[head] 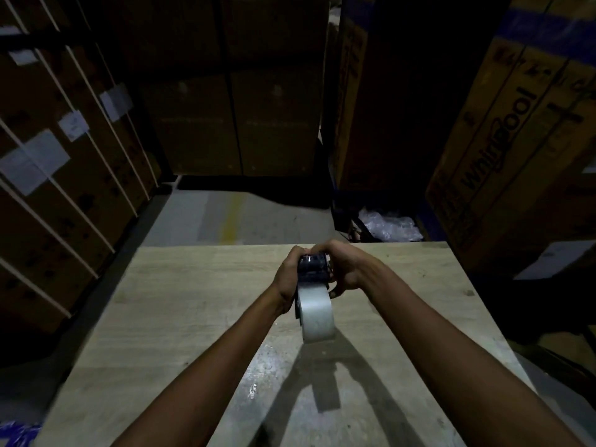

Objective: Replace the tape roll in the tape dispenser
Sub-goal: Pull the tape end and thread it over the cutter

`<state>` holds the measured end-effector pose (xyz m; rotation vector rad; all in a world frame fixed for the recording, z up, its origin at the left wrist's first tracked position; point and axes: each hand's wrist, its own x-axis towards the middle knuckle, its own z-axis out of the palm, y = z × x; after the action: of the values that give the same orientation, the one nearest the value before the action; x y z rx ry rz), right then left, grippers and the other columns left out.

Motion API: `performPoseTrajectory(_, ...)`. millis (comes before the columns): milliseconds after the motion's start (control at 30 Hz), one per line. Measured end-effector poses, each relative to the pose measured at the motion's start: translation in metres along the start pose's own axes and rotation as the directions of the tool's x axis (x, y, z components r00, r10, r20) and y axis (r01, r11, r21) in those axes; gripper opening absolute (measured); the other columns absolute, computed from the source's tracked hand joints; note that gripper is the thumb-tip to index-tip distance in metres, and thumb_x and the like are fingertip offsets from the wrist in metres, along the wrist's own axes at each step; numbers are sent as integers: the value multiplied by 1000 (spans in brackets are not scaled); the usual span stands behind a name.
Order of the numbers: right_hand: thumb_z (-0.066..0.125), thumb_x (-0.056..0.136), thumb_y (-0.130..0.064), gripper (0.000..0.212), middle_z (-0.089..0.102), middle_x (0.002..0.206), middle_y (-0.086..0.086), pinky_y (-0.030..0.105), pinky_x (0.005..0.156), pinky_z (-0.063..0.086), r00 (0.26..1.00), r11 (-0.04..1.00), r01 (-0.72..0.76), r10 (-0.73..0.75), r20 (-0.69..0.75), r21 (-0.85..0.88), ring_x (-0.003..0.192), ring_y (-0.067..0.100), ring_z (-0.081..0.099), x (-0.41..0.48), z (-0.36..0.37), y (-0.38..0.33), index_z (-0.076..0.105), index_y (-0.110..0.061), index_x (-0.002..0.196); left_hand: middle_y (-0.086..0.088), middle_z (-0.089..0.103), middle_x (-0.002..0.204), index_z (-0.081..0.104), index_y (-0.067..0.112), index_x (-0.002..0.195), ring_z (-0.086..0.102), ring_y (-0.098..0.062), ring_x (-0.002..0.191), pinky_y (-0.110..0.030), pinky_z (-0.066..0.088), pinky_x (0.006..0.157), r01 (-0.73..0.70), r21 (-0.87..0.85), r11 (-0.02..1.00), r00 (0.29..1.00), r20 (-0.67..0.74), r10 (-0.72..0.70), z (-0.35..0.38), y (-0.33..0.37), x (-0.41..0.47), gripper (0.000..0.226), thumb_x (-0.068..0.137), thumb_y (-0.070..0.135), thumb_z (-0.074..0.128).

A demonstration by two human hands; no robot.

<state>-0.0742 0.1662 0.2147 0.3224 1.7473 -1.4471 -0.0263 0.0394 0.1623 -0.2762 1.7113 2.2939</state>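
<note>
A dark tape dispenser is held above the wooden table, with a clear tape roll sitting in it on the side nearest me. My left hand grips the dispenser's left side. On the dispenser's right side and far end, my right hand is closed, its fingers curled over the top. The dispenser's handle and cutter are hidden by my hands.
Tall cardboard boxes stand all around: strapped ones at the left, dark ones behind, a printed one at the right. Crumpled plastic wrap lies on the floor beyond the table's far edge.
</note>
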Motion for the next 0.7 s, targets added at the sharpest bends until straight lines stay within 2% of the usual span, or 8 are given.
performPoseTrajectory(67,65,81,-44,36,59,112,14,51,88,48,999,995,32,-32,3,92,110,32,57,4,-8,6,65,-15,102,-23,65,96,65,0,105,60,-34,79,-37,52,67,-7,-37,999,999,-37,6,4,-1,5,61,74,50,50)
performPoseTrajectory(133,61,83,-55,50,60,114,13,47,84,48,998,984,50,-46,-31,171,106,30,57,10,-15,16,64,-17,115,-23,66,93,65,-3,104,61,-33,75,-35,51,66,-14,-97,995,998,-61,9,9,0,9,68,66,52,54)
performPoseTrajectory(200,62,79,-61,57,61,111,12,41,77,47,999,982,23,-16,-41,186,96,28,57,17,-20,33,65,-16,114,-23,65,88,63,-5,102,62,-32,70,-33,51,64,-33,-171,985,996,-93,17,13,1,13,70,62,52,56)
performPoseTrajectory(267,68,70,-66,63,62,111,14,41,81,48,996,969,-67,51,71,239,97,33,57,23,-23,56,67,-14,107,-22,65,86,63,-6,101,61,-33,70,-32,52,64,-72,-211,975,992,-113,49,17,2,17,66,66,49,54)
performPoseTrajectory(400,62,85,-55,55,66,113,25,52,90,53,943,858,-222,70,324,463,104,43,64,23,-25,92,75,-3,96,-17,68,84,65,-7,96,60,-32,70,-33,54,64,-119,-246,962,984,-155,82,28,0,21,56,77,42,45)
performPoseTrajectory(533,67,88,-44,47,68,99,25,40,76,58,957,744,-192,-1,289,640,83,36,69,26,-31,99,76,2,91,-22,64,94,64,-8,103,63,-34,81,-40,51,77,-108,-273,956,993,-79,90,29,-6,23,53,86,37,43)
performPoseTrajectory(634,69,86,-48,44,69,93,12,34,66,56,961,744,-136,-63,270,655,74,26,69,31,-44,97,72,-8,103,-26,67,105,65,-8,111,65,-37,98,-45,50,91,-55,-324,944,998,-13,53,25,-4,23,47,95,29,42)
performPoseTrajectory(700,64,90,-46,38,72,87,9,30,58,56,969,756,-98,-76,234,647,68,24,70,29,-55,94,74,-10,98,-22,68,111,66,-3,116,64,-34,104,-42,52,90,-29,-281,959,1000,-8,28,22,-2,24,41,96,26,45)
